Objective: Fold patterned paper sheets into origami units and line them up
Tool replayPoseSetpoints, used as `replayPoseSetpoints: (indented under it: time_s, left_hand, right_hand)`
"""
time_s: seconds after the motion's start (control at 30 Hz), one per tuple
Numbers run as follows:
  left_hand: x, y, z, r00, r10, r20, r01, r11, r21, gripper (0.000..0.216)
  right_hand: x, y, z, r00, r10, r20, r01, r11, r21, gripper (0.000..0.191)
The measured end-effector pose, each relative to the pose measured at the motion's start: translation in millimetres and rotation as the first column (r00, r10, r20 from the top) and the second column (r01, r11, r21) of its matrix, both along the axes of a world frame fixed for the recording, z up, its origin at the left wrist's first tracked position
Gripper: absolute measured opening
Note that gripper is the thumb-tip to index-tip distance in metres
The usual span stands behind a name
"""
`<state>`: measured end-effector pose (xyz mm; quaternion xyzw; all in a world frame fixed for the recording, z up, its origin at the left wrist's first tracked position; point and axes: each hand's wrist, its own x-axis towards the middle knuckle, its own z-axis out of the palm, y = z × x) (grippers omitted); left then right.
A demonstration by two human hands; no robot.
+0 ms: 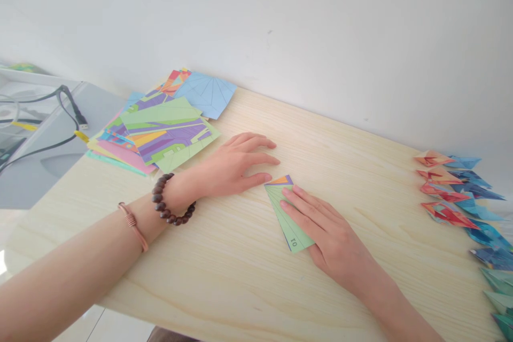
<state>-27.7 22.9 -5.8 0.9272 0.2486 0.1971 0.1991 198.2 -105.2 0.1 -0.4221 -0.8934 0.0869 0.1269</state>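
Observation:
A folded sheet of origami paper [282,214] lies on the wooden table, narrow and green with printed lines, a number at its near end and an orange and purple far edge. My right hand [320,224] holds it, fingers extended across its right side and the thumb by its lower right edge. The part beneath the fingers is hidden. To the left, my left hand [236,163] rests palm down with its fingers spread and nothing in them. Its thumb tip is close to the paper's far left corner.
Loose patterned origami sheets [172,128] lie in a pile at the back left, near my left wrist. Several finished folded paper pieces [449,214] line the right side. Cables [76,112] hang over a grey unit at far left. A white wall [320,37] borders the table.

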Motion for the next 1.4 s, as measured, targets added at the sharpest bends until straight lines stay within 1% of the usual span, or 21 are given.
replayPoseSetpoints:
  time_s: [0.33, 0.5, 0.8, 1.23, 1.4]
  left_hand:
    - [2.0, -1.8, -1.0, 0.999, 0.016, 0.040, -0.015, 1.000, -0.020, 0.036]
    - [2.4, -2.4, -1.7, 0.999, 0.014, 0.051, -0.014, 1.000, -0.003, 0.037]
    - [3.2, -3.1, -1.7, 1.000, 0.027, 0.008, -0.027, 0.999, 0.039, 0.036]
    - [4.2, -4.4, -1.2, 0.999, 0.044, 0.000, -0.044, 0.998, 0.037, 0.036]
    - [5.4, -4.5, -1.5, 0.999, 0.046, 0.002, -0.046, 0.998, 0.034, 0.036]
  right_hand:
    - [-0.8, 0.4, 0.3, 1.000, 0.002, 0.006, -0.002, 1.000, 0.002, 0.061]
    - [-1.8, 0.8, 1.3, 1.000, 0.006, 0.011, -0.006, 1.000, 0.013, 0.059]
    - [-1.7, 0.6, 1.2, 0.999, 0.011, 0.035, -0.012, 1.000, 0.022, 0.056]
    - [-1.6, 0.6, 0.0, 0.999, 0.011, 0.043, -0.012, 1.000, 0.015, 0.059]
    - [-1.5, 0.7, 1.1, 0.999, 0.010, 0.046, -0.011, 1.000, 0.023, 0.056]
